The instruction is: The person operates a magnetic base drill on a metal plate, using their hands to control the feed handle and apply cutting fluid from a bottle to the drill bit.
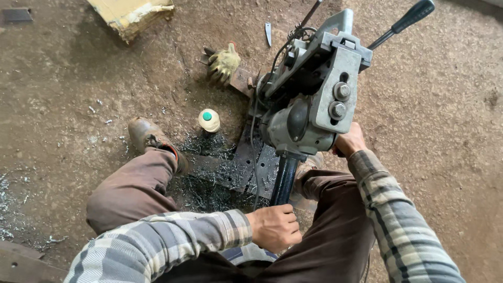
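Head view: your left hand (274,226) is fisted around the drill's black handle (283,182); your right hand (349,141), fingers hidden, presses against the grey drill machine (314,99) standing over the steel plate (251,162) between your knees.

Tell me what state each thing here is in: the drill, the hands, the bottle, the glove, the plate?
Drill press: upright on the plate.
Left hand: closed around the black column.
Right hand: gripping the drill's side.
Small bottle: upright, green cap on.
Work glove: lying unworn on the ground.
Steel plate: flat, strewn with metal shavings.
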